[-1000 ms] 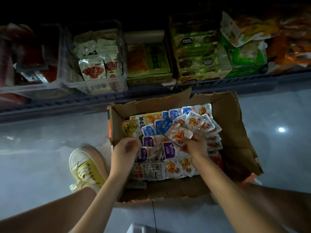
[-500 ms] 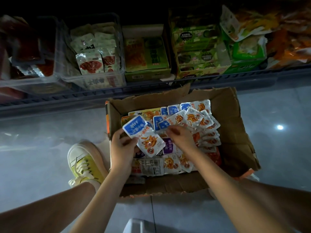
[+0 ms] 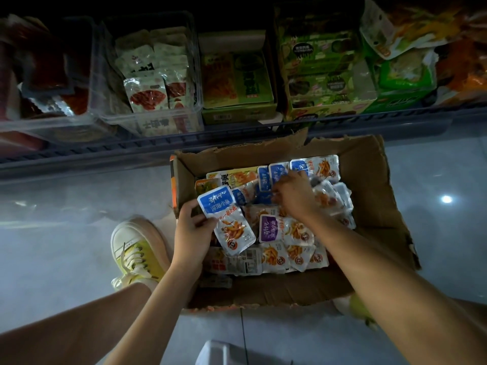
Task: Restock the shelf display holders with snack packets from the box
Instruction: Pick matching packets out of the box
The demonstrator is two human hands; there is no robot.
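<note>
Packet (image 3: 227, 222) in left hand (image 3: 193, 228); right hand (image 3: 295, 197) on pile (image 3: 299, 234)

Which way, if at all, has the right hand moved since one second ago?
Yes. The right hand moved toward the far wall of the box, nearer the shelf.

Matt brown corrugated cardboard for the box (image 3: 374, 201), rough and frayed along torn rims, with an orange printed strip on the left wall. Glossy, crinkled plastic film on the packets (image 3: 229, 225), catching glare, partly clear. Clear, smooth hard plastic for the bins (image 3: 110, 119) on the shelf. Printed card with a faint sheen for the green cartons (image 3: 326, 75). Shiny film bags (image 3: 390, 30) at far right. Dark, matt, ribbed shelf edge (image 3: 105, 151); metal or plastic, cannot tell. Polished, reflective grey floor (image 3: 66, 206). Yellow canvas shoe (image 3: 139, 256), smooth pale rubber toe, woven laces.
</note>
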